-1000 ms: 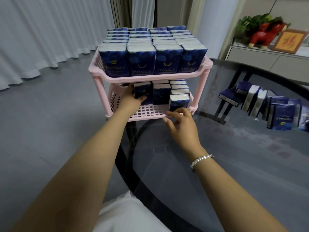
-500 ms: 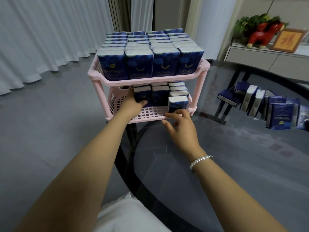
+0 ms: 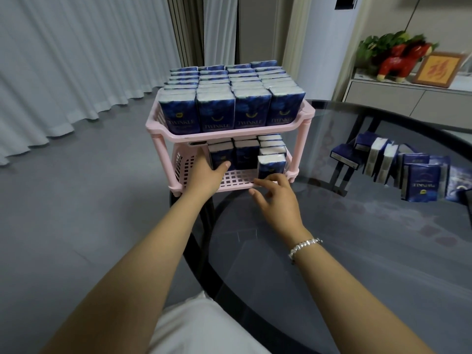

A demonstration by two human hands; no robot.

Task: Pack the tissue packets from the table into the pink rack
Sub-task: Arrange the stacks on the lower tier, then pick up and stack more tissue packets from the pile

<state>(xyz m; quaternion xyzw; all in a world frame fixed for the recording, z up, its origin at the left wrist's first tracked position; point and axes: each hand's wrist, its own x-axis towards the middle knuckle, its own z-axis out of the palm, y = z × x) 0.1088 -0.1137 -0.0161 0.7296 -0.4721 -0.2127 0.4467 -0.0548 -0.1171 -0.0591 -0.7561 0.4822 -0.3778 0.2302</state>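
A round, dark, smoked-glass counter (image 3: 357,251) fills the right and near side, with grey floor (image 3: 76,200) and pale pleated curtains (image 3: 76,60) to the left. At the counter's far left edge stands the two-tier pink plastic rack (image 3: 163,129). Its top tier is filled with upright dark-blue tissue packets (image 3: 252,111) in four rows. The lower tier (image 3: 237,178) is only partly filled: packets stand at its far and right side, leaving bare grid floor at the near left. More loose blue packets (image 3: 419,185) lie and lean on the counter's far right, well apart from the rack. Behind them, a grey sideboard (image 3: 398,95) carries a red toy horse (image 3: 403,62) and a framed picture (image 3: 434,70).

The left hand (image 3: 207,172) reaches into the lower tier, thumb pressing the front of a packet (image 3: 221,155) there; its fingers are hidden behind that packet, so its grip cannot be told. The right hand (image 3: 275,198), a silver bracelet (image 3: 304,247) on its wrist, rests relaxed with fingertips (image 3: 273,178) touching the base of the nearest right packet (image 3: 271,163).
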